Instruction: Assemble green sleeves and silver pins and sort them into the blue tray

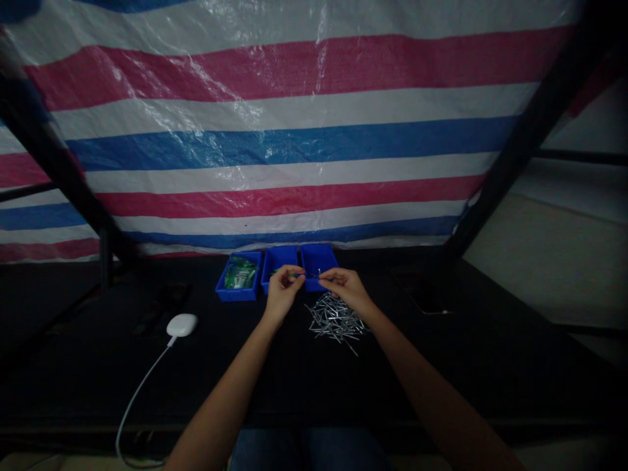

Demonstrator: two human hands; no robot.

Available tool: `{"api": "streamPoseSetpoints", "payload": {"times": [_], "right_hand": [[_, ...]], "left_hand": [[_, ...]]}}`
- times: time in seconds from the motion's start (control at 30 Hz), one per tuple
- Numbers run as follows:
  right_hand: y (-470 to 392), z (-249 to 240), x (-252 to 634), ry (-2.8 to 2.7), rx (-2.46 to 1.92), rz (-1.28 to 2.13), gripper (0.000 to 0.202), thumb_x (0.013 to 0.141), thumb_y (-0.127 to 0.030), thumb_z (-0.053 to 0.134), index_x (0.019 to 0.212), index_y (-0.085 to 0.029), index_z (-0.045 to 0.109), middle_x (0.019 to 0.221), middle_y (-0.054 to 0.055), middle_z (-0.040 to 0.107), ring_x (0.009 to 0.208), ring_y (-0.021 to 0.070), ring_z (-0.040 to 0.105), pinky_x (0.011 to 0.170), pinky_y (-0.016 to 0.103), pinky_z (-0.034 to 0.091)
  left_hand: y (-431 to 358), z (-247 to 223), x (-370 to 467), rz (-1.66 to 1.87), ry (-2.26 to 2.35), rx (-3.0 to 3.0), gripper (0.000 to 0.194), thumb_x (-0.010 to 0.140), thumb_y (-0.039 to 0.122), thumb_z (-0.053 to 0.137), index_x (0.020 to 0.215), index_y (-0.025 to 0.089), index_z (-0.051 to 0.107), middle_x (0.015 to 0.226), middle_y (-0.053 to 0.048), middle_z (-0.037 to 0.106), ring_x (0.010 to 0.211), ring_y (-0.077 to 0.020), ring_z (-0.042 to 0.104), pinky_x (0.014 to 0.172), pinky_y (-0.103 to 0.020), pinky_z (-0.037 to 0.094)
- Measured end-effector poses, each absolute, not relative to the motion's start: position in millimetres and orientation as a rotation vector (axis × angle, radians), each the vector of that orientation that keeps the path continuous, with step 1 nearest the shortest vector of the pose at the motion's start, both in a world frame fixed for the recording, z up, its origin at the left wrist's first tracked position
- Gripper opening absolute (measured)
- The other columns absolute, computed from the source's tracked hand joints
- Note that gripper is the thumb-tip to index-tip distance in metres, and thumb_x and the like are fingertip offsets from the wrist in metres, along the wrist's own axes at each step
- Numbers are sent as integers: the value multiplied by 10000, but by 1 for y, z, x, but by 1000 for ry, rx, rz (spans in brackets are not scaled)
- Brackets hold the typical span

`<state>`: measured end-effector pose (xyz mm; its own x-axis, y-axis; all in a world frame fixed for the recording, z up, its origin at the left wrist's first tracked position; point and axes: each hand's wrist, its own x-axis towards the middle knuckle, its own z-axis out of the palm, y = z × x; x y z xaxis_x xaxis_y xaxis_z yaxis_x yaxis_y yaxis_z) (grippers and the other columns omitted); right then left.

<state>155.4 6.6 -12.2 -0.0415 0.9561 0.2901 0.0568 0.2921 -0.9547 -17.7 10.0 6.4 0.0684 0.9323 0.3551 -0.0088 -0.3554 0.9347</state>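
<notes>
My left hand (285, 286) is closed in a pinch in front of the middle blue bin (269, 258). A small thing lies at its fingertips, too small and dark to name. My right hand (347, 288) faces it, thumb and forefinger pinched at what looks like a thin metal pin (313, 275) spanning the narrow gap between the hands. Just below the right hand, a loose pile of thin silvery metal pins (336, 320) lies on the black table (304, 379). The right blue bin (321, 256) is behind both hands, its front partly covered.
The left blue bin (222, 289) holds green and pale pieces. A white rounded device (182, 324) with a white cable sits on the left. A dark phone-like slab (424, 294) lies on the right. Behind the table hangs a striped plastic sheet (294, 144) between black posts.
</notes>
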Motion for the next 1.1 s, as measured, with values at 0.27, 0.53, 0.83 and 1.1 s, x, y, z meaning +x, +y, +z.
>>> {"api": "streamPoseSetpoints", "payload": {"times": [0.27,0.53,0.83,1.1], "right_hand": [[9,-16,158,-1538,-1185,657,264,699,-345,617,867,-148,674,759,57,678,420,79,480,418,211,378],[9,-3,183,-1704,-1286,643,220,724,-332,597,838,-167,688,748,43,682,528,114,537,510,228,410],[2,-2,189,-2191,-1530,604,269,781,-303,545,990,-213,688,651,22,669,575,136,590,520,221,358],[-5,2,179,-2341,-1688,351,256,806,-309,503,997,-294,674,873,16,698,781,176,638,640,236,399]], "left_hand": [[11,4,-18,1380,970,1427,228,679,299,679,812,131,602,668,-3,591,570,-76,505,561,-195,401],[5,4,-17,1293,1103,1845,171,764,301,586,841,149,607,781,-27,622,619,-99,524,589,-219,409],[-12,6,-14,940,1202,2440,162,846,263,470,913,199,603,908,-30,650,876,-169,588,793,-284,441],[-11,5,-15,870,1239,2475,167,843,254,470,948,209,591,873,-16,649,854,-166,596,752,-269,454]]}}
